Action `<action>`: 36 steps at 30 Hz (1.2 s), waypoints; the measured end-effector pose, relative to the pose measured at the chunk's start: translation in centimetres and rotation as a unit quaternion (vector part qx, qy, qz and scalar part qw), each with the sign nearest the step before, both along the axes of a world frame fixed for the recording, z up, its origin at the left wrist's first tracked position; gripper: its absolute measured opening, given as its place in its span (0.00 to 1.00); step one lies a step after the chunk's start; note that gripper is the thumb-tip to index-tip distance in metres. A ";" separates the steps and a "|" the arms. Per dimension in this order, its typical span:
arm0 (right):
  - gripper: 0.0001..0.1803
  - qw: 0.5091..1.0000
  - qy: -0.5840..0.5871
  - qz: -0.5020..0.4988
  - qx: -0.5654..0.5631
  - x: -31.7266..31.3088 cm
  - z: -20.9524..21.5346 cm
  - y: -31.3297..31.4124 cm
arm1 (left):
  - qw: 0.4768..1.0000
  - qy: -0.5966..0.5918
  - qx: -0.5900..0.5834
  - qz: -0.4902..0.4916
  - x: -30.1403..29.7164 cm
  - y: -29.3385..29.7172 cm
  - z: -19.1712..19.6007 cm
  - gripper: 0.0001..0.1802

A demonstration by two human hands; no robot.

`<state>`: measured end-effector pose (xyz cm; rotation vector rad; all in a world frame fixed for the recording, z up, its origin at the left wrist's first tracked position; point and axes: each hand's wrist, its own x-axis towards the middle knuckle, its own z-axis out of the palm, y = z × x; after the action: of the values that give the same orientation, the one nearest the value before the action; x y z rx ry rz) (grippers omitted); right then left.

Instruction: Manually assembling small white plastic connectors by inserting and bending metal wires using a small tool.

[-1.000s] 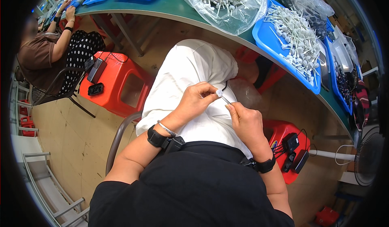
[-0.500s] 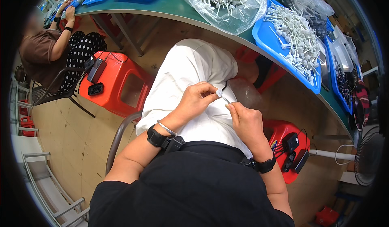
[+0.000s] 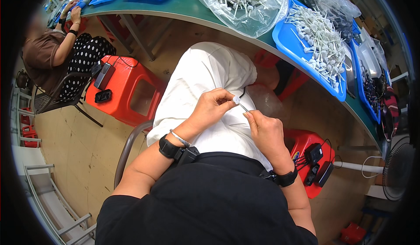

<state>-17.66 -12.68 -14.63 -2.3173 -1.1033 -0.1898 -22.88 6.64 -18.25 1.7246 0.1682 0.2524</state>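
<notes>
Over my lap, which is covered by white cloth, both hands meet on one small white stick part. My left hand pinches its round white cap end between thumb and fingers. My right hand grips the thin stem end just below and to the right. A black band sits on each wrist, and a thin silver bangle on the left.
A green worktable curves across the top with blue trays of white stick parts and a clear bag of them. Red stools with black devices stand at left and right. A seated person works at far left. A fan stands right.
</notes>
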 end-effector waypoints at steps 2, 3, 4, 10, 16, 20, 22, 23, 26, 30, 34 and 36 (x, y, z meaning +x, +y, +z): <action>0.13 1.000 -0.001 0.000 0.002 0.0 0.0 0.0 | 1.000 0.004 0.001 -0.001 0.0 0.0 0.0 0.06; 0.13 1.000 -0.002 0.000 0.001 0.0 0.0 0.0 | 1.000 0.007 0.001 -0.002 0.0 0.0 0.0 0.06; 0.13 1.000 -0.003 -0.001 0.001 0.0 0.1 0.0 | 1.000 0.007 0.001 -0.002 0.0 0.0 0.0 0.06; 0.13 1.000 -0.005 0.001 -0.007 0.0 0.0 0.0 | 1.000 0.003 0.003 -0.002 -0.1 0.0 0.1 0.06; 0.13 0.994 0.104 0.002 0.029 0.0 -0.7 -0.1 | 1.000 0.004 0.004 -0.005 0.0 0.0 0.2 0.06; 0.17 0.935 0.350 -0.012 0.053 -0.1 0.0 0.2 | 1.000 0.007 -0.005 0.000 -0.1 0.0 0.3 0.06; 0.20 0.842 0.532 0.009 0.094 0.3 -0.1 0.0 | 1.000 0.007 -0.008 -0.001 -0.1 0.0 0.3 0.06; 0.20 0.842 0.532 0.010 0.093 0.4 0.0 0.0 | 1.000 0.003 -0.005 -0.002 -0.1 0.1 0.2 0.06; 0.23 0.775 0.621 0.017 0.116 0.5 0.2 0.1 | 1.000 -0.001 -0.017 -0.004 -0.1 0.1 -0.2 0.07; 0.21 0.854 0.513 0.008 0.088 0.3 0.1 0.1 | 0.998 0.030 -0.055 -0.013 0.0 0.2 0.1 0.08; 0.17 0.921 0.387 -0.009 0.046 0.3 0.7 -0.1 | 0.996 0.044 -0.077 -0.015 0.0 0.1 0.1 0.08; 0.15 0.938 0.345 -0.008 0.043 0.4 0.5 -0.2 | 0.995 0.037 -0.094 -0.018 0.0 0.1 0.0 0.08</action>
<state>-17.28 -12.83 -14.10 -2.0493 -0.6939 0.5257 -22.83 6.76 -18.30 1.5498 0.2078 0.1414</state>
